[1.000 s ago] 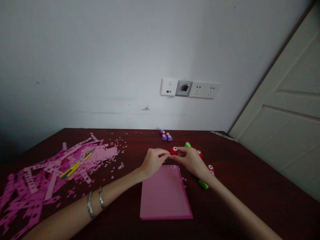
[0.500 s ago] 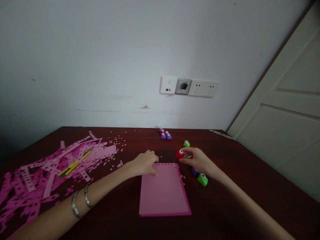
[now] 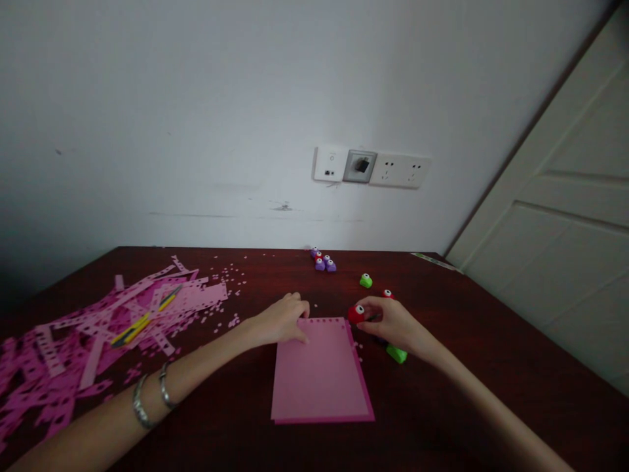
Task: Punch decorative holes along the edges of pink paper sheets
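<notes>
Two or so sheets of pink paper (image 3: 322, 377) lie stacked in front of me, with punched holes along the top edge. My left hand (image 3: 285, 319) grips their upper left corner, thumb on top and fingers curled at the edge. Between the thumb and fingers of my right hand (image 3: 393, 321) is a small red craft punch (image 3: 356, 314) with a white, eye-like button. It sits at the paper's upper right corner. Beneath that hand a green craft punch (image 3: 397, 354) shows in part. Another red punch (image 3: 388, 294) peeks out behind it.
A heap of punched pink strips (image 3: 98, 328) covers the table's left side, with a yellow utility knife (image 3: 145, 321) on top. Paper bits are scattered near it. Farther back stand a green punch (image 3: 365, 281) and several purple and red punches (image 3: 320, 263). Wall sockets (image 3: 400, 172) are behind.
My right hand has brought the red punch down and slightly nearer the paper's upper right corner. Another red punch behind the hand has come into view. My left hand stays on the paper.
</notes>
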`<act>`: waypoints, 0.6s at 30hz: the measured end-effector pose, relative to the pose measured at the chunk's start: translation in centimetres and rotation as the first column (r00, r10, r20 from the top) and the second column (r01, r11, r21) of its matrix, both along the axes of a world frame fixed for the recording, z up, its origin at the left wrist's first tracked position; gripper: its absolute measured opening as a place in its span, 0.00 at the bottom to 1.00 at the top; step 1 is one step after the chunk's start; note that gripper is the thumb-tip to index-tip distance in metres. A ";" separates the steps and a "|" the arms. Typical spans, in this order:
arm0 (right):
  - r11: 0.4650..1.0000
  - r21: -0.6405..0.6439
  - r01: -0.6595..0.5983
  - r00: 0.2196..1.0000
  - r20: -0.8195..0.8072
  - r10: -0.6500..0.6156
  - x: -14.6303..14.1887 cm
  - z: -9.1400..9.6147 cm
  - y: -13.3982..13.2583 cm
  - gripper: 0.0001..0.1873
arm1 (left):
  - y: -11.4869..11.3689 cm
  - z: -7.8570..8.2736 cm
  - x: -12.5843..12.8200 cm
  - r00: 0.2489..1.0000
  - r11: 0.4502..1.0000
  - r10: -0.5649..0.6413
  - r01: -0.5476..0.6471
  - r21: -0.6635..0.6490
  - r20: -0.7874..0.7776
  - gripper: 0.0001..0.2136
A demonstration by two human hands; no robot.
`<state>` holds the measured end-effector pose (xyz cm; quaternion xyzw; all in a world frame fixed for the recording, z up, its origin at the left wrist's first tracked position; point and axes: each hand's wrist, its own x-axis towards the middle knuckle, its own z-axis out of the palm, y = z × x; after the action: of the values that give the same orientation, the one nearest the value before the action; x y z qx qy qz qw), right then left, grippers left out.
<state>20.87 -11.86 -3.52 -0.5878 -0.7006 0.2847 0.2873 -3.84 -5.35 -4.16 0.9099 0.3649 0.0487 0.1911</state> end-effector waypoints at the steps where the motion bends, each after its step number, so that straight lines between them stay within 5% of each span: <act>1: 1.000 0.001 0.005 1.000 -0.001 -0.005 0.0 0.1 0.0 0.09 | 0.0 0.0 0.0 1.000 1.000 0.003 -0.003 -0.008 0.005 0.19; 11: 0.999 -0.010 0.033 0.999 0.001 -0.033 -0.4 0.9 -0.3 0.09 | 0.1 0.5 0.1 0.998 0.999 0.009 -0.006 -0.054 0.055 0.14; 18: 1.000 -0.008 0.009 0.999 0.036 -0.009 0.3 0.7 -0.2 0.08 | 2.3 0.3 -0.7 0.970 0.935 0.000 0.085 -0.345 0.241 0.07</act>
<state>21.15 -12.03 -2.79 -0.5970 -0.7021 0.2755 0.2735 -4.55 -3.10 -3.87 0.8561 0.3223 0.0868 0.3945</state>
